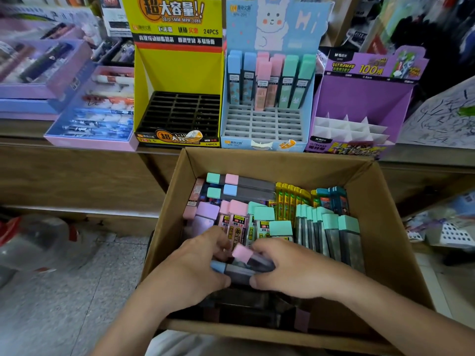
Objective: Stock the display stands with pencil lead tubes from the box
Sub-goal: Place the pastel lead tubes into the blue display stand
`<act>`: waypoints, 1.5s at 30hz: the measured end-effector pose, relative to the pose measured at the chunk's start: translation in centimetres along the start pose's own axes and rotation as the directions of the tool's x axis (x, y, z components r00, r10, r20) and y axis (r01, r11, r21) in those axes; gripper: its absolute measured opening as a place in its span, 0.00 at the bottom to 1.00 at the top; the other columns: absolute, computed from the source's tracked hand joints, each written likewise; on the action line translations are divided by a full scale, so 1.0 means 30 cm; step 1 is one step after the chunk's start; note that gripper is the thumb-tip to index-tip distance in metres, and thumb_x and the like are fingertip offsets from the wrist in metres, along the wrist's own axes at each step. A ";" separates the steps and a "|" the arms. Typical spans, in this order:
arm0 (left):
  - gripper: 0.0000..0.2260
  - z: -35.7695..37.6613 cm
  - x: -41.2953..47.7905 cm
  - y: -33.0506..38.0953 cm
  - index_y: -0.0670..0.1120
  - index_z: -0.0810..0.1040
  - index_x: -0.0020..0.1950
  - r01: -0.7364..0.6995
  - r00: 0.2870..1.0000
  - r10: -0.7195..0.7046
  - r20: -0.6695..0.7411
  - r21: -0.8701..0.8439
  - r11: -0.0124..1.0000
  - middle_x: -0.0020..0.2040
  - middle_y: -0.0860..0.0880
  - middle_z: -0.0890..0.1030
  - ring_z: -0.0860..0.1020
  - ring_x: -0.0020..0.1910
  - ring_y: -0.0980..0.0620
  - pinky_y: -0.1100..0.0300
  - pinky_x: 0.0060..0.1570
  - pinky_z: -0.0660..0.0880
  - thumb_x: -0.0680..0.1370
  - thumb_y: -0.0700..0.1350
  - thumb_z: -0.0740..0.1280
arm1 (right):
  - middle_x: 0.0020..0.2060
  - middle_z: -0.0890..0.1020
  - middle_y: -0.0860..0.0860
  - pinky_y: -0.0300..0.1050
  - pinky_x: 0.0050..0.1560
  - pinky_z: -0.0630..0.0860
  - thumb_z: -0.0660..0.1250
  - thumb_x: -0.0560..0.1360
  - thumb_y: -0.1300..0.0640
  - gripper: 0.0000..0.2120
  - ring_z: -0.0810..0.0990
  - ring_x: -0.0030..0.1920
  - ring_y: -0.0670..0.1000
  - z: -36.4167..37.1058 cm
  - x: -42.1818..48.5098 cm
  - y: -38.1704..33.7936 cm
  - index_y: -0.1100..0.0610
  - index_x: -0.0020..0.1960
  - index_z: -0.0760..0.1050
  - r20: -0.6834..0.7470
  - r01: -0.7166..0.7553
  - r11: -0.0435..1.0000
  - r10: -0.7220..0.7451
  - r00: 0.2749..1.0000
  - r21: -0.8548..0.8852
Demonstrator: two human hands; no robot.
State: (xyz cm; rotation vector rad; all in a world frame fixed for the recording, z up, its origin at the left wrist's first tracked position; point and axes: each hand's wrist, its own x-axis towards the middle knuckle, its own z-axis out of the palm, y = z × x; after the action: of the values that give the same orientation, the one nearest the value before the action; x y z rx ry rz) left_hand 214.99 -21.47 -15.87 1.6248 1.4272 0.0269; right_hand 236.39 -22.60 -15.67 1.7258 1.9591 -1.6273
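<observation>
left hand: fingers curled round cap ends of two lead tubes | right hand: fingers curled round their dark ends | tubes: pink-capped atop blue-capped, between both hands, inside cardboard box | blue stand on counter: upright tubes at back

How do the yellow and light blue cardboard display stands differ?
The yellow cardboard display stand has a black slotted tray holding no tubes; the light blue cardboard display stand has a pale tray with upright pastel-capped tubes in its back rows. Yellow's header shows bold text, blue's a rabbit. Both stand on the wooden counter.
</observation>
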 end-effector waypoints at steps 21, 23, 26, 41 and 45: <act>0.23 -0.048 0.032 0.107 0.47 0.74 0.54 -0.123 0.992 0.087 -0.089 -0.582 0.804 0.49 0.50 0.87 0.87 0.46 0.48 0.60 0.41 0.82 0.66 0.29 0.78 | 0.53 0.85 0.63 0.55 0.56 0.82 0.71 0.78 0.64 0.12 0.85 0.51 0.61 -0.085 -0.041 0.024 0.58 0.61 0.82 -0.011 0.028 0.512 -0.038 0.999 0.859; 0.22 -0.062 0.031 0.112 0.46 0.75 0.54 -0.117 0.993 0.093 -0.071 -0.565 0.817 0.46 0.53 0.87 0.86 0.43 0.52 0.63 0.40 0.80 0.67 0.30 0.78 | 0.51 0.85 0.62 0.58 0.60 0.81 0.71 0.77 0.64 0.13 0.85 0.51 0.61 -0.089 -0.045 0.024 0.57 0.60 0.83 -0.015 0.048 0.511 -0.068 0.998 0.858; 0.19 -0.082 0.027 0.115 0.44 0.75 0.54 -0.102 0.993 0.119 -0.003 -0.541 0.835 0.44 0.55 0.86 0.85 0.42 0.56 0.64 0.41 0.79 0.69 0.30 0.77 | 0.50 0.85 0.61 0.53 0.55 0.82 0.71 0.76 0.65 0.15 0.84 0.50 0.61 -0.094 -0.050 0.023 0.58 0.62 0.81 -0.024 0.072 0.504 -0.100 0.995 0.861; 0.08 -0.171 0.045 0.105 0.42 0.84 0.54 -0.065 0.948 0.221 0.230 -0.539 0.840 0.46 0.42 0.84 0.80 0.41 0.50 0.61 0.39 0.77 0.75 0.36 0.75 | 0.54 0.85 0.63 0.49 0.47 0.82 0.77 0.71 0.61 0.20 0.85 0.45 0.57 -0.110 -0.050 0.016 0.62 0.61 0.77 0.016 0.008 0.466 -0.048 0.999 0.885; 0.16 -0.164 0.057 0.089 0.40 0.83 0.54 -0.120 0.990 0.143 -0.011 -0.610 0.783 0.48 0.40 0.87 0.84 0.43 0.46 0.59 0.41 0.82 0.68 0.35 0.80 | 0.54 0.86 0.63 0.48 0.47 0.79 0.75 0.73 0.61 0.23 0.84 0.44 0.54 -0.108 -0.051 0.015 0.65 0.66 0.74 -0.065 0.066 0.471 -0.018 0.998 0.880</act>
State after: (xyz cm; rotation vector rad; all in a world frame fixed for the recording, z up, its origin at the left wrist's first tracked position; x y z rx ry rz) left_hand 214.82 -16.81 -12.34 1.1635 1.1096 0.4928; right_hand 239.07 -21.42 -13.56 1.9229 1.1224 -2.9868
